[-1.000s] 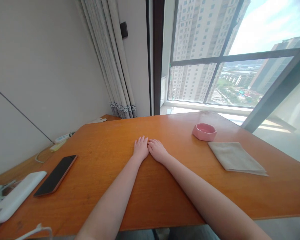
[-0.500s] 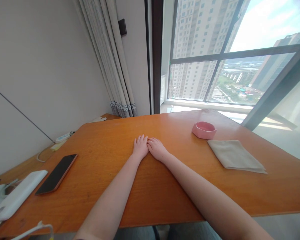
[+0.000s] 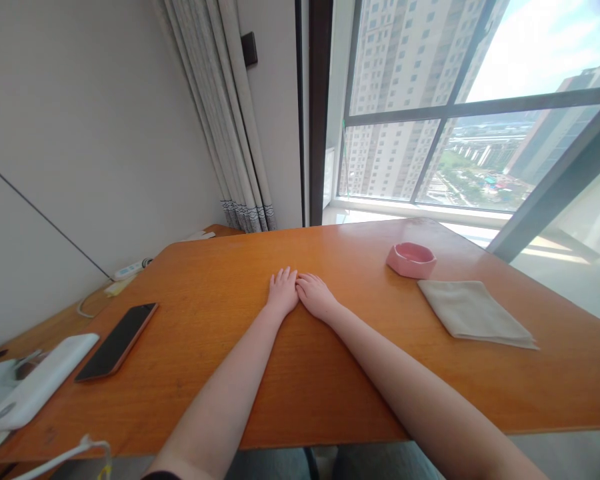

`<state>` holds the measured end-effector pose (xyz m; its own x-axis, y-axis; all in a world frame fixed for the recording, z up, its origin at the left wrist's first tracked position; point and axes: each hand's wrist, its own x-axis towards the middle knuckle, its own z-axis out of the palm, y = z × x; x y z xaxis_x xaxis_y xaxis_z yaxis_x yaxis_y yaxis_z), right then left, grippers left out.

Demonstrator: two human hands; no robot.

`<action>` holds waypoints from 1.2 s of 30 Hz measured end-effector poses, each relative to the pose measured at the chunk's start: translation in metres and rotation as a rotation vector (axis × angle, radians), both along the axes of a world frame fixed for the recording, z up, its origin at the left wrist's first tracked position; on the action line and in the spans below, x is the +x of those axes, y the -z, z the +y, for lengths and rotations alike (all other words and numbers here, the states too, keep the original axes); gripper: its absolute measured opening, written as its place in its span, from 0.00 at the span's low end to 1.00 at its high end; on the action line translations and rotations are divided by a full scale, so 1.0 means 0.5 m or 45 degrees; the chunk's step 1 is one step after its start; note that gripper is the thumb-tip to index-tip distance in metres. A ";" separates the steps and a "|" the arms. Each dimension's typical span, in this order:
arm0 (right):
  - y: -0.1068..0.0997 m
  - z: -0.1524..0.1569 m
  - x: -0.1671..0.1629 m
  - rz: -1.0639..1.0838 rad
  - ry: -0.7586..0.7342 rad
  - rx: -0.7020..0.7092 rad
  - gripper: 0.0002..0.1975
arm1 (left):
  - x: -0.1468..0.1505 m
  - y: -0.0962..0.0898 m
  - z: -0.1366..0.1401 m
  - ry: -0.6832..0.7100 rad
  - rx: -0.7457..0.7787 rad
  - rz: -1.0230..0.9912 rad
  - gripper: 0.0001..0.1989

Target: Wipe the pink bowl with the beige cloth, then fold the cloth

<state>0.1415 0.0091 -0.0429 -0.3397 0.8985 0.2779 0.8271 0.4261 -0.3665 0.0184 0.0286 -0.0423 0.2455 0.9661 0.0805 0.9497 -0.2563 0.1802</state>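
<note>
My left hand (image 3: pixel 282 291) lies flat on the wooden table (image 3: pixel 205 280), fingers stretched forward and a little apart. Against it rests my right hand (image 3: pixel 317 296), palm down, its fingertips touching the side of the left hand. Neither hand holds anything. To the right of the hands sits a pink bowl (image 3: pixel 411 267) with an angular rim. Just in front of the bowl lies a folded beige cloth (image 3: pixel 473 312). Over on the left, a dark-screened phone (image 3: pixel 116 341) lies face up.
A white, rounded device (image 3: pixel 43 381) lies at the left edge beside the phone, near a white cable (image 3: pixel 60 461). A power strip (image 3: pixel 130 269) is by the wall. The grey curtain (image 3: pixel 230 133) and the window frame (image 3: pixel 405 117) stand beyond the table.
The whole view has shifted slightly as the camera moved. Both hands stay in place on the table, and the objects have not moved.
</note>
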 end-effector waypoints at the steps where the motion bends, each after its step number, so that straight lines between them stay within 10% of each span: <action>1: 0.000 0.000 0.000 -0.002 0.001 0.000 0.17 | 0.000 0.000 0.000 -0.002 -0.001 -0.001 0.25; 25: 0.001 -0.001 -0.004 0.055 -0.001 -0.041 0.18 | 0.000 0.005 0.003 0.013 0.006 -0.010 0.26; 36: -0.071 0.017 0.302 0.237 1.086 0.772 0.21 | -0.004 0.006 0.005 0.024 0.038 -0.079 0.27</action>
<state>0.2923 0.0174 -0.0072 0.4312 0.5131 0.7421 0.8913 -0.1144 -0.4388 0.0165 0.0313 -0.0452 0.2570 0.9583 0.1250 0.9319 -0.2800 0.2307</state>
